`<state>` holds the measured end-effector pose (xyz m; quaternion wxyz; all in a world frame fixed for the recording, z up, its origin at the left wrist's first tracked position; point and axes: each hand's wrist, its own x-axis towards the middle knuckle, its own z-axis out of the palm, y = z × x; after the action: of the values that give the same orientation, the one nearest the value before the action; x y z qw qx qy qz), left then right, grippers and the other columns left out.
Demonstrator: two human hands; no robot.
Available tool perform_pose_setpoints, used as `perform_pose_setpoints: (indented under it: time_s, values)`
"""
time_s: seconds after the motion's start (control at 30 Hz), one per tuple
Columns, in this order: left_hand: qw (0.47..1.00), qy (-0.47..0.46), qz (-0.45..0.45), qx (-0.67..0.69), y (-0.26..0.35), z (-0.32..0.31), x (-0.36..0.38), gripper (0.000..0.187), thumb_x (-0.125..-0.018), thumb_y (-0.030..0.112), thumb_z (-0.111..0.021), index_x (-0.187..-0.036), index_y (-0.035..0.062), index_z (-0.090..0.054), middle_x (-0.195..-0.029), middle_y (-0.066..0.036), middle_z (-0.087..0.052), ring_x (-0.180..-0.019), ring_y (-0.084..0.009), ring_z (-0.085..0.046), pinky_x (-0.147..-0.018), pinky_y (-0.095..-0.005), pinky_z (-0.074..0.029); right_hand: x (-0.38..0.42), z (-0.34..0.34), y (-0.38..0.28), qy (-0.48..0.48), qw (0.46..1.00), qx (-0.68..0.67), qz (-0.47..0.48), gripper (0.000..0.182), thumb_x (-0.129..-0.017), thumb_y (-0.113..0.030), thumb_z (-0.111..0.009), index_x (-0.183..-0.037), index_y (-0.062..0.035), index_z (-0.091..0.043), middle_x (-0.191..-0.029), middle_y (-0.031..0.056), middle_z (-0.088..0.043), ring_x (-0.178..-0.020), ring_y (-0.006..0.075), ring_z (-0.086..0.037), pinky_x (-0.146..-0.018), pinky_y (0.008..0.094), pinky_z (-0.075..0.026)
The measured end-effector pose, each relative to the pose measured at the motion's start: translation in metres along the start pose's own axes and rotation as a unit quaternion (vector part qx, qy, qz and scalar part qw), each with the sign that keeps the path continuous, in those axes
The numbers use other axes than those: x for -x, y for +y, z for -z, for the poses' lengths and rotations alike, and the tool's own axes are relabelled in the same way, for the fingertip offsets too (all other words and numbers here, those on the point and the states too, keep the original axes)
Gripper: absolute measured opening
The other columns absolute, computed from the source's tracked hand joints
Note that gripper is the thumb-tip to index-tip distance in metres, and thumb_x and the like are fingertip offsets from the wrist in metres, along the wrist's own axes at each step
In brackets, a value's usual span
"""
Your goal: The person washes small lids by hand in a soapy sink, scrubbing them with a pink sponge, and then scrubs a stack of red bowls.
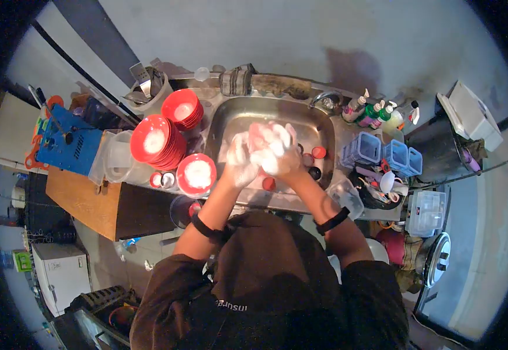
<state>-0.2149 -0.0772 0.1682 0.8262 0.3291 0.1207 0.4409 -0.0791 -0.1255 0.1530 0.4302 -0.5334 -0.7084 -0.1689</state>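
Both hands are over the metal sink (222, 119), thick with white foam. My left hand (241, 162) has its fingers bent and pressed in against the right. My right hand (282, 153) curls around a foam-covered pinkish thing (258, 133), whose kind the suds hide. Whether the left hand grips it too is hard to see, as its fingers are closed and foamy. Beneath and beside the right hand, small red cups (318, 152) and a dark round piece (314, 172) lie in the sink.
Left of the sink stand stacked red bowls (175, 146) and a foamy red bowl (196, 175). A faucet (325, 102) rises at the back right. Beyond it are pump bottles (370, 114), blue plastic baskets (362, 150) and a utensil pile (382, 185). A cloth (236, 80) lies behind.
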Motion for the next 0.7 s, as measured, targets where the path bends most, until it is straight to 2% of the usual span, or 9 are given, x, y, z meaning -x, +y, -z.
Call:
perform_pose_setpoints:
  time_s: [0.13, 0.2, 0.27, 0.33, 0.4, 0.47, 0.5, 0.53, 0.7]
  values:
    - [0.965, 0.075, 0.113, 0.223, 0.014, -0.021, -0.002, 0.041, -0.096, 0.033, -0.042, -0.125, 0.0049, -0.049, -0.117, -0.010, -0.059, -0.106, -0.0236, -0.057, -0.095, -0.0352, -0.045, -0.002, 0.001, 0.003, -0.074, 0.983, 0.059, 0.159, 0.035, -0.070, -0.030, -0.068, -0.102, -0.0142, -0.070, -0.126, 0.0054, -0.054, -0.117, 0.0346, -0.045, -0.097, 0.0574, -0.034]
    - [0.965, 0.097, 0.114, 0.215, 0.010, -0.021, -0.004, 0.049, -0.096, 0.041, -0.038, -0.130, 0.0064, -0.048, -0.115, -0.010, -0.061, -0.109, -0.0230, -0.057, -0.099, -0.0377, -0.043, -0.022, 0.012, -0.014, -0.096, 0.994, -0.026, -0.048, 0.033, -0.071, -0.029, -0.067, -0.100, -0.0140, -0.070, -0.123, 0.0060, -0.055, -0.116, 0.0339, -0.046, -0.095, 0.0555, -0.036]
    - [0.986, 0.127, 0.065, 0.085, -0.007, -0.006, -0.009, 0.055, -0.096, 0.044, -0.037, -0.135, 0.0062, -0.044, -0.117, -0.011, -0.059, -0.110, -0.0242, -0.056, -0.101, -0.0378, -0.041, -0.025, -0.001, -0.026, -0.076, 0.992, -0.058, -0.088, 0.032, -0.071, -0.029, -0.066, -0.099, -0.0140, -0.070, -0.122, 0.0063, -0.056, -0.115, 0.0338, -0.046, -0.095, 0.0536, -0.037]
    - [0.973, 0.016, 0.091, 0.213, -0.002, 0.002, -0.009, 0.056, -0.096, 0.047, -0.037, -0.134, 0.0068, -0.045, -0.121, -0.011, -0.057, -0.113, -0.0236, -0.053, -0.104, -0.0393, -0.037, -0.022, -0.008, -0.029, -0.053, 0.986, -0.089, -0.132, 0.030, -0.072, -0.029, -0.066, -0.098, -0.0140, -0.070, -0.121, 0.0066, -0.056, -0.115, 0.0338, -0.046, -0.095, 0.0517, -0.038]
    - [0.953, -0.093, 0.107, 0.267, 0.008, 0.008, -0.005, 0.054, -0.096, 0.051, -0.038, -0.129, 0.0097, -0.049, -0.123, -0.010, -0.056, -0.115, -0.0228, -0.052, -0.105, -0.0411, -0.036, -0.021, -0.007, -0.022, -0.084, 0.994, -0.070, 0.015, 0.028, -0.072, -0.026, -0.067, -0.097, -0.0140, -0.069, -0.121, 0.0079, -0.056, -0.112, 0.0338, -0.048, -0.095, 0.0477, -0.039]
    - [0.654, -0.060, 0.296, 0.694, 0.011, 0.010, 0.002, 0.051, -0.095, 0.051, -0.040, -0.125, 0.0123, -0.052, -0.123, -0.008, -0.056, -0.115, -0.0223, -0.052, -0.105, -0.0417, -0.036, -0.028, 0.000, -0.013, -0.091, 0.991, -0.055, 0.077, 0.031, -0.072, -0.025, -0.067, -0.101, -0.0126, -0.068, -0.120, 0.0085, -0.057, -0.109, 0.0333, -0.050, -0.092, 0.0465, -0.041]
    - [0.924, -0.042, 0.189, 0.329, 0.007, 0.007, 0.004, 0.048, -0.094, 0.048, -0.044, -0.127, 0.0136, -0.050, -0.124, -0.007, -0.056, -0.115, -0.0224, -0.051, -0.105, -0.0456, -0.035, -0.028, -0.004, -0.010, -0.061, 0.996, -0.052, 0.028, 0.033, -0.073, -0.026, -0.066, -0.102, -0.0117, -0.067, -0.118, 0.0087, -0.057, -0.108, 0.0328, -0.050, -0.090, 0.0470, -0.041]
    - [0.979, 0.030, 0.113, 0.165, -0.003, 0.002, 0.002, 0.044, -0.093, 0.043, -0.048, -0.127, 0.0142, -0.050, -0.123, -0.006, -0.057, -0.116, -0.0219, -0.050, -0.106, -0.0505, -0.033, -0.031, -0.006, -0.010, -0.030, 0.998, -0.049, -0.020, 0.034, -0.073, -0.027, -0.066, -0.103, -0.0109, -0.066, -0.116, 0.0089, -0.058, -0.107, 0.0324, -0.051, -0.089, 0.0475, -0.042]
    - [0.844, -0.100, 0.208, 0.484, -0.002, 0.025, -0.002, 0.043, -0.091, 0.042, -0.050, -0.121, 0.0116, -0.051, -0.115, -0.006, -0.061, -0.116, -0.0230, -0.050, -0.106, -0.0518, -0.032, -0.013, -0.007, -0.032, -0.102, 0.994, -0.033, -0.007, 0.038, -0.073, -0.028, -0.065, -0.107, -0.0122, -0.064, -0.115, 0.0079, -0.056, -0.108, 0.0347, -0.049, -0.089, 0.0498, -0.041]
